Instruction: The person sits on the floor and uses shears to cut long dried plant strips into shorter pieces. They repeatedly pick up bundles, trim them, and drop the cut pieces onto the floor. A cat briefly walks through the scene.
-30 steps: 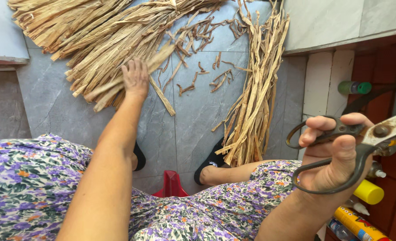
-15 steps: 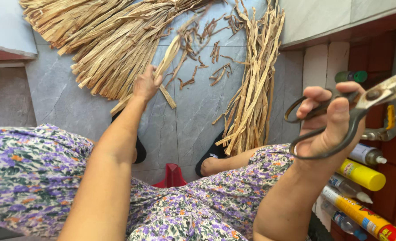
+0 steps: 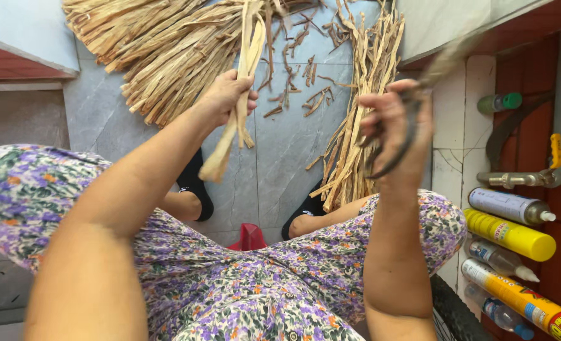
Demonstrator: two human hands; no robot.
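Observation:
My left hand [image 3: 225, 96] grips a few long dry straw-coloured strips [image 3: 241, 95], lifted off the grey tiled floor and hanging down toward my knee. My right hand [image 3: 394, 126] holds a pair of dark metal scissors [image 3: 399, 136], blurred, raised close to the right of the strips. A big heap of the same dry strips [image 3: 167, 44] lies on the floor beyond my left hand. A narrower bundle of strips [image 3: 362, 107] lies lengthwise behind my right hand.
Short cut scraps [image 3: 306, 82] are scattered on the grey tiles between the heaps. Several spray cans and bottles [image 3: 511, 233] lie stacked at the right by a red wall with a metal tap [image 3: 520, 178]. My flowered dress covers both knees; black shoes [image 3: 195, 183] and a red stool show below.
My left hand picked up strips from the heap and lifted them toward me. My right hand with the scissors swung leftward, toward the strips.

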